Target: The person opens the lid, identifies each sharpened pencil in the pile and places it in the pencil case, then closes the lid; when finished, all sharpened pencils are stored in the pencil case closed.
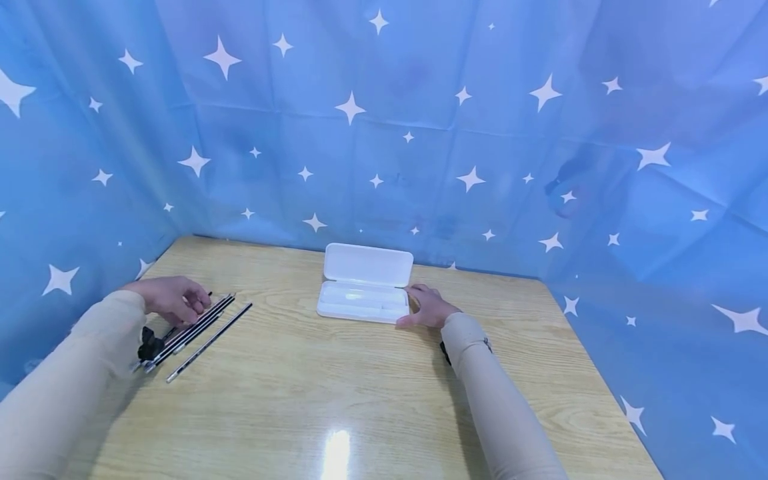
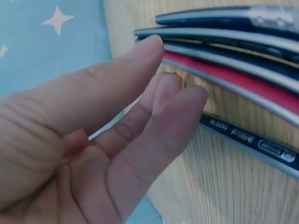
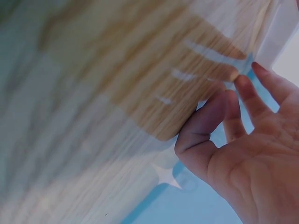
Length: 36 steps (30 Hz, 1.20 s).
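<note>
My left hand (image 1: 177,300) is over the far ends of a bunch of dark pencils (image 1: 201,329) on the left of the table. In the left wrist view its thumb and fingers are bent but apart, with nothing seen between them. Beside them lie dark striped pencils, a red pencil (image 2: 229,79) and a black lettered pencil (image 2: 247,140). My right hand (image 1: 429,308) holds the right end of a white pencil case (image 1: 363,311), thumb at its front corner, fingers farther back. The case's lid (image 1: 369,265) stands up behind it.
One pencil (image 1: 210,342) lies apart, right of the bunch. Blue star-patterned cloth (image 1: 360,167) hangs behind and along both sides of the wooden table (image 1: 288,400). The case stands near the table's back edge.
</note>
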Each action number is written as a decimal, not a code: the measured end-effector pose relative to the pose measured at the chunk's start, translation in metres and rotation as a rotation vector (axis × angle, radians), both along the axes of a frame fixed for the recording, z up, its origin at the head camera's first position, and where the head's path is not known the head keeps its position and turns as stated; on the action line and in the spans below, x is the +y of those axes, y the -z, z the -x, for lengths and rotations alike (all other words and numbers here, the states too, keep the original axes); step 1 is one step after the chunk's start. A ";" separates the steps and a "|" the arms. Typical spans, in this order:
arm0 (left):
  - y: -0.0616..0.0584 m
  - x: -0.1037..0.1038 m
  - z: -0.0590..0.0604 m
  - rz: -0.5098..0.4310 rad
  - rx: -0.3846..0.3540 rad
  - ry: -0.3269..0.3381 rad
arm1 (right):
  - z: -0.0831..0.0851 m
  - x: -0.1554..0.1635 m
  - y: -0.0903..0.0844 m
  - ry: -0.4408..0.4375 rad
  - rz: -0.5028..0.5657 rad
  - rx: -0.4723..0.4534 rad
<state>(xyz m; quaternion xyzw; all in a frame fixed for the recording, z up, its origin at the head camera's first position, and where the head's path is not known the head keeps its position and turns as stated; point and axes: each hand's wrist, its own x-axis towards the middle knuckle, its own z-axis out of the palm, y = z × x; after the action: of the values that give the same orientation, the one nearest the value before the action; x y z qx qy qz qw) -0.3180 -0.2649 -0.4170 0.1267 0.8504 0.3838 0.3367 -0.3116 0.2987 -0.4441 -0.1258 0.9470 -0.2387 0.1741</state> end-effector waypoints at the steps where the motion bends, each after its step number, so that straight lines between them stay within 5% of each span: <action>1: -0.001 0.001 0.000 0.021 0.015 0.009 | 0.000 0.000 -0.001 0.001 0.002 0.000; 8: -0.001 0.011 0.000 0.145 0.156 0.016 | 0.000 -0.001 -0.003 0.008 0.009 -0.003; 15: 0.008 0.011 -0.003 0.186 0.220 -0.016 | -0.001 -0.003 -0.002 -0.002 0.014 0.007; 36: 0.012 -0.002 0.000 0.052 0.114 -0.048 | -0.002 -0.004 -0.002 -0.012 -0.018 0.022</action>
<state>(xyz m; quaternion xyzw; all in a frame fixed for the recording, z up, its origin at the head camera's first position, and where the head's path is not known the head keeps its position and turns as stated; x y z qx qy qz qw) -0.3176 -0.2665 -0.4290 0.1193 0.8808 0.3615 0.2815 -0.3099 0.2952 -0.4420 -0.1324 0.9502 -0.2277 0.1663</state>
